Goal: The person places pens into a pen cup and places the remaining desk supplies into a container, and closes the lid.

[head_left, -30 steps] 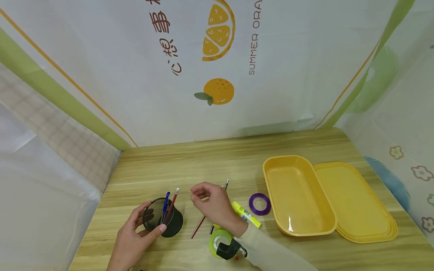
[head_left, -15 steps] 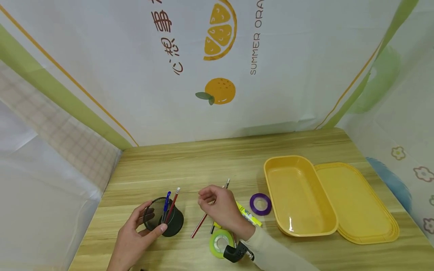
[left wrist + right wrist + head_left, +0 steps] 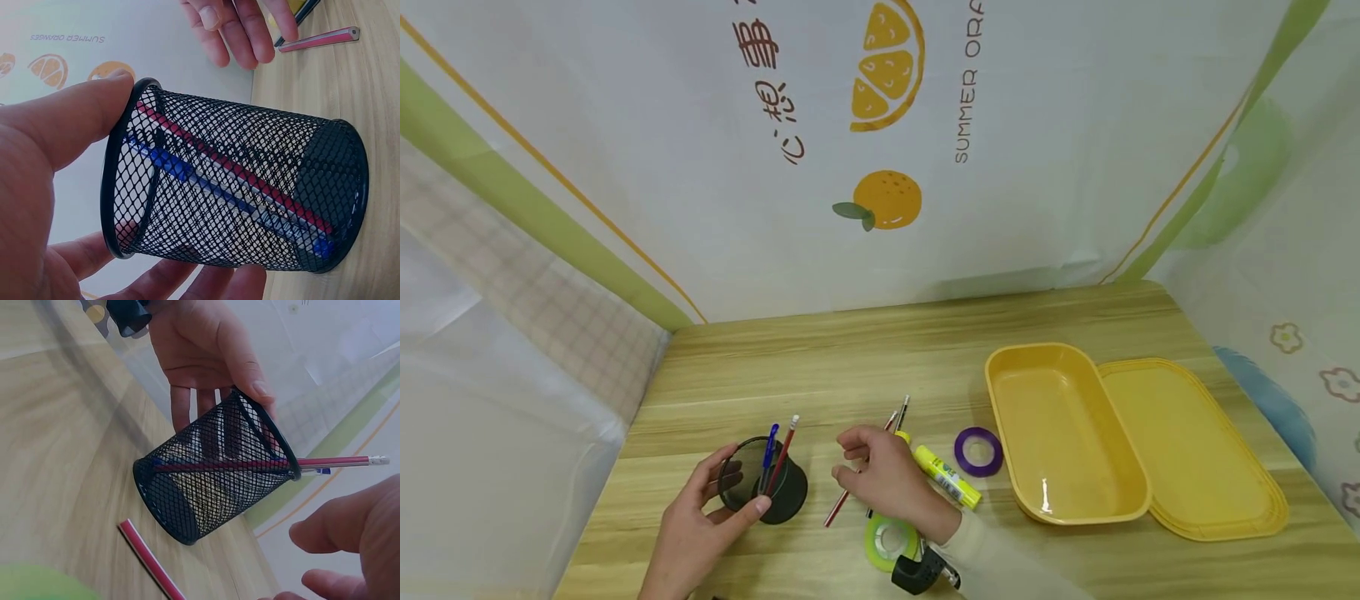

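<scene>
My left hand [image 3: 696, 521] grips the black mesh pen cup [image 3: 790, 497] at its rim, thumb on the near side. In the left wrist view, the cup's base is close over the wooden table. Inside lean a blue pen [image 3: 770, 448] and a red pencil [image 3: 786, 443] with a white eraser. My right hand [image 3: 889, 477] hovers to the right of the cup, its fingers loosely bent and holding nothing. Beneath it lie another red pencil [image 3: 837, 510] and a black-striped pencil [image 3: 903, 410], partly hidden. A yellow glue stick [image 3: 949, 477] lies just beyond that wrist.
A green tape roll [image 3: 877, 546] lies near the right wrist, partly covered by the wrist camera. Further right is a purple tape roll [image 3: 961, 457]. The yellow box [image 3: 1048, 417] and its flat lid [image 3: 1202, 454] occupy the right side. Printed cloth [image 3: 1000, 225] hangs behind the table.
My right hand has shifted a little rightward, then toward the table's front, uncovering more of the pencils' far ends. The left hand and the pen cup stay in place.
</scene>
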The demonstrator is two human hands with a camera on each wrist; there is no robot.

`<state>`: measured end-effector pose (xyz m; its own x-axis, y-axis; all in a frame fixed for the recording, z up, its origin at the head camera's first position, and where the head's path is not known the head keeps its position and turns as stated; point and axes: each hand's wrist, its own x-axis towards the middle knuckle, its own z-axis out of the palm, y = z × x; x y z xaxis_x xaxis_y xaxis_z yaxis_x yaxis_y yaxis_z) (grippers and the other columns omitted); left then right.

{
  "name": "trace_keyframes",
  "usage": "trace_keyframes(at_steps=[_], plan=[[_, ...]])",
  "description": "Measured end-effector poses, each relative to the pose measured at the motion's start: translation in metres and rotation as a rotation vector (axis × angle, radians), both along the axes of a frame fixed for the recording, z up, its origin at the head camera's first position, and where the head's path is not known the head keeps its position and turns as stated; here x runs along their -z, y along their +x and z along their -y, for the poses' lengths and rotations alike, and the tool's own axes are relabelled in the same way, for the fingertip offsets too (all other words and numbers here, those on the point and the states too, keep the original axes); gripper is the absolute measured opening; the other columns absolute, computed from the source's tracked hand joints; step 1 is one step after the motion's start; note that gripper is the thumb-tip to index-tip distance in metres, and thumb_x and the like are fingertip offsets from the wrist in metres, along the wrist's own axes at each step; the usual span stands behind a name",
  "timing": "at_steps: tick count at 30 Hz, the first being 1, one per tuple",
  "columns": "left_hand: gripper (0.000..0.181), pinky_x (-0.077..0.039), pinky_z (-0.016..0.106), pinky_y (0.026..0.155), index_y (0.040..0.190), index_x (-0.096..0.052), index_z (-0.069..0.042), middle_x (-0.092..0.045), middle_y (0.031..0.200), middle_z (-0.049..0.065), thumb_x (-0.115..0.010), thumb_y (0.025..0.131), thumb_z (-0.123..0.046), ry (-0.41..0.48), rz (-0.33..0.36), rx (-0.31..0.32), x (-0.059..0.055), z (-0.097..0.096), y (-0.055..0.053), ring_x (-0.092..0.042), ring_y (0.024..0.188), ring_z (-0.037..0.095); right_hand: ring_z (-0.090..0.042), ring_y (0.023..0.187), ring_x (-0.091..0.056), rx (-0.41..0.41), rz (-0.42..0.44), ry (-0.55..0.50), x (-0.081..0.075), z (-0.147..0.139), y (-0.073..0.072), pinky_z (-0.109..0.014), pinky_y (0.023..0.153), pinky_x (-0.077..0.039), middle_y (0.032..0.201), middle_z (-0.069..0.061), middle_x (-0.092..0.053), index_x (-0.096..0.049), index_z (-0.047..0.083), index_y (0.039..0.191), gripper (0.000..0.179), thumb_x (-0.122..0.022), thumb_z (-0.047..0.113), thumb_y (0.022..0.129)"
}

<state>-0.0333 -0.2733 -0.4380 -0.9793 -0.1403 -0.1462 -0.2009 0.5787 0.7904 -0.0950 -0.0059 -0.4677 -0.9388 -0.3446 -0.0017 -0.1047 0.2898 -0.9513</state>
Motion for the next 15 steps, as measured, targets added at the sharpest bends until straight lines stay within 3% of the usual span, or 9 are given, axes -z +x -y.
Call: trace_keyframes(at_steps=[6,15], plan=[[0.086,-0.062,0.026,0.088,0.160,-0.043,-0.027,-0.056,0.152,0.015,-0.088,0.088,-0.041,-0.010,-0.004,0.003,0.0007,0.0001,0.0001,-0.062,0.131,0.032,-0.024,0.110,-0.071,0.013,-0.022,0.067,0.0013,0.0043,0.0016,-0.030,0.087,-0.057,0.122,-0.012,-0.072,-0.071,0.003,0.127,0.043,-0.082,0.020,0.090],[0.086,-0.059,0.019,0.086,0.159,-0.043,-0.030,-0.058,0.150,0.013,-0.089,0.087,-0.041,0.004,0.011,-0.006,0.0019,0.0015,-0.0007,-0.063,0.124,0.015,-0.026,0.111,-0.071,0.043,-0.089,0.115,0.0025,0.0078,0.0004,-0.029,0.086,-0.054,0.121,-0.011,-0.070,-0.072,0.005,0.129,0.043,-0.081,0.022,0.090]])
